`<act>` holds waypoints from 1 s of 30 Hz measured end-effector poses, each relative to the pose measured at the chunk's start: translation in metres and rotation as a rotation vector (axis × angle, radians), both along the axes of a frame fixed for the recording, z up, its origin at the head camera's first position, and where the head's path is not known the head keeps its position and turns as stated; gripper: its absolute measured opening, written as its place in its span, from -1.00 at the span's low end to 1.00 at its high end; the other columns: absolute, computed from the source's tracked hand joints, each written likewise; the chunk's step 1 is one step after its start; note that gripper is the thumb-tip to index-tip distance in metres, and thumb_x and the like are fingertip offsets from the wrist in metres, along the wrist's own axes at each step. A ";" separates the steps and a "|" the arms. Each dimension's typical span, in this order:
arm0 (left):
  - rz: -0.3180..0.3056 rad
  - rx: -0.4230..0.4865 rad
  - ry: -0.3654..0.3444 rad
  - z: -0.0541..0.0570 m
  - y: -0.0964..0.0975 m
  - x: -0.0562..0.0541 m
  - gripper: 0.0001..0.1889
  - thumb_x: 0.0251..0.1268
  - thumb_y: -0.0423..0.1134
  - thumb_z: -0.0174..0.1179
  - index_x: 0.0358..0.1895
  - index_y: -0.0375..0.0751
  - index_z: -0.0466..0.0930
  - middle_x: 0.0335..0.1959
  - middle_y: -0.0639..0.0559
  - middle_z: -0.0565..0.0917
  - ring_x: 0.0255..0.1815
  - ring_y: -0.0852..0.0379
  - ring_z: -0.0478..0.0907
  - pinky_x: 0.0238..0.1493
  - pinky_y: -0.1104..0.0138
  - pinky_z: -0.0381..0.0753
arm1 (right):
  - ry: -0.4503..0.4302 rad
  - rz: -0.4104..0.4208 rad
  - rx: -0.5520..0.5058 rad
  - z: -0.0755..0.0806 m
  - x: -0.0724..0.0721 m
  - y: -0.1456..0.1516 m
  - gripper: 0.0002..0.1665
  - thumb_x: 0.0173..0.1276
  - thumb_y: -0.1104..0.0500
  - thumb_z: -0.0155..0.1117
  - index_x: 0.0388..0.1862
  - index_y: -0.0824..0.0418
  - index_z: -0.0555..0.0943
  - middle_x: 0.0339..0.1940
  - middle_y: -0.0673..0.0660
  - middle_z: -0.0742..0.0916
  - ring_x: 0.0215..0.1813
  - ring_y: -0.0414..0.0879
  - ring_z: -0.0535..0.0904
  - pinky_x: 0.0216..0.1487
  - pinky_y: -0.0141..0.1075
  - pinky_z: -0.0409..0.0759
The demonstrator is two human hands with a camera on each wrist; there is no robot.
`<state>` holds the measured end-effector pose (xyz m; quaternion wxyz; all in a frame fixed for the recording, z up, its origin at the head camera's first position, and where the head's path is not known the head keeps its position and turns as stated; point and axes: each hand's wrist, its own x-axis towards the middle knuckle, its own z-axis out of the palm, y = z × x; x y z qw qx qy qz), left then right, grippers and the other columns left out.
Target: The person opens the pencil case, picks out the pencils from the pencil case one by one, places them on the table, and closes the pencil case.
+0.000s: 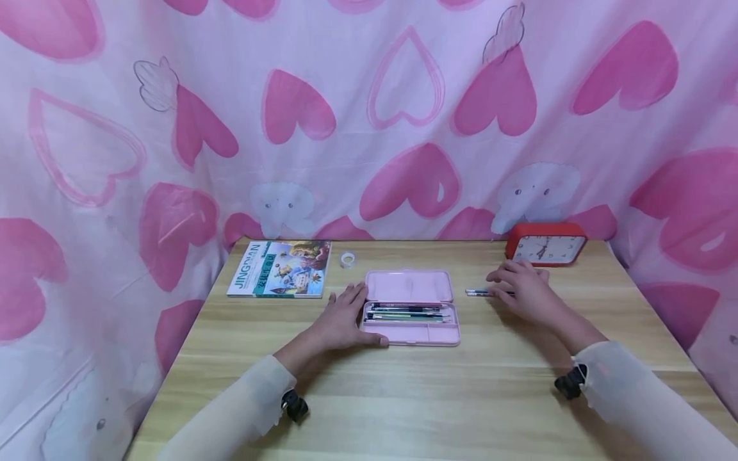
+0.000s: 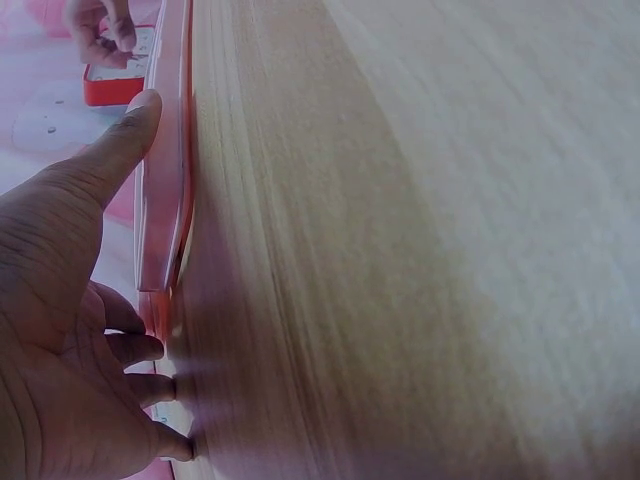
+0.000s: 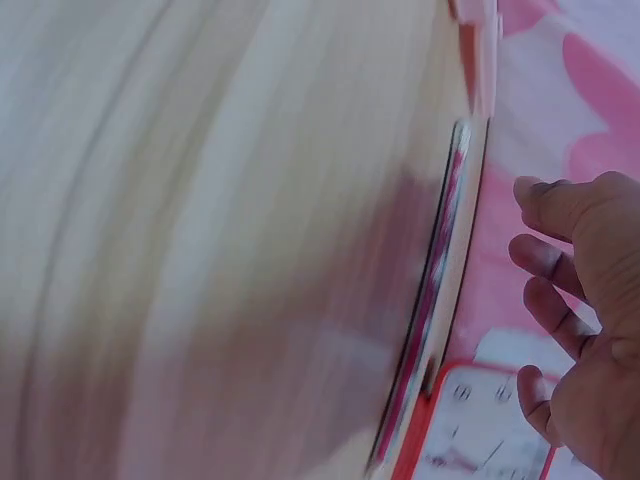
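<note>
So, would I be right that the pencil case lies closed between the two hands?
Not quite: the pencil case is open, not closed; the head view shows its lid laid back. It does lie between the left hand and right hand.

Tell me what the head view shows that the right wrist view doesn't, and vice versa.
Only the head view: the left hand, the book, the tape roll and the writing tools in the pink case.

Only the right wrist view: the reddish-striped length of the loose pencils, partly hidden by the right hand in the head view.

Both: the right hand, the loose pencils, part of the pink case, the red clock, table and curtain.
</note>
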<state>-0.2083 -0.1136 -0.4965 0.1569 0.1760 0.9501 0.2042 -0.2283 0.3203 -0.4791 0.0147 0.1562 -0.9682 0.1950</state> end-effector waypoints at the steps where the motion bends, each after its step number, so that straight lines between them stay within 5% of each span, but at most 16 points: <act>1: -0.002 -0.001 0.002 0.000 0.000 -0.001 0.48 0.03 0.62 0.48 0.86 -0.09 -0.08 0.91 0.00 -0.05 0.93 -0.16 -0.22 0.88 -0.23 -0.27 | -0.004 0.004 0.001 0.002 -0.001 -0.006 -0.58 0.46 0.14 0.58 0.26 0.14 0.79 0.26 0.29 0.71 0.32 0.30 0.41 0.22 0.38 0.29; 11: -0.008 -0.014 0.001 -0.001 -0.002 -0.005 0.50 0.03 0.65 0.45 0.86 -0.07 -0.13 0.91 0.01 -0.09 0.93 -0.14 -0.26 0.88 -0.21 -0.32 | 0.013 0.123 0.001 0.013 -0.004 -0.068 -0.65 0.52 0.09 0.54 0.23 0.07 0.82 0.20 0.15 0.75 0.31 0.17 0.47 0.34 0.32 0.30; 21: 0.002 -0.013 -0.016 0.002 -0.002 -0.007 0.50 0.03 0.65 0.45 0.87 -0.06 -0.16 0.91 0.02 -0.12 0.93 -0.13 -0.28 0.88 -0.19 -0.33 | 0.016 0.263 0.023 0.008 0.001 -0.115 -0.71 0.51 0.12 0.55 0.16 0.05 0.85 0.05 0.05 0.76 0.16 0.07 0.50 0.13 0.11 0.31; 30: -0.003 -0.018 -0.025 0.001 -0.002 -0.009 0.50 0.04 0.66 0.45 0.87 -0.06 -0.16 0.92 0.04 -0.12 0.93 -0.11 -0.29 0.88 -0.17 -0.37 | 0.058 0.296 0.052 -0.002 -0.001 -0.128 -0.82 0.51 0.19 0.54 0.04 0.04 0.85 -0.09 0.01 0.74 0.10 0.07 0.54 0.21 0.27 0.38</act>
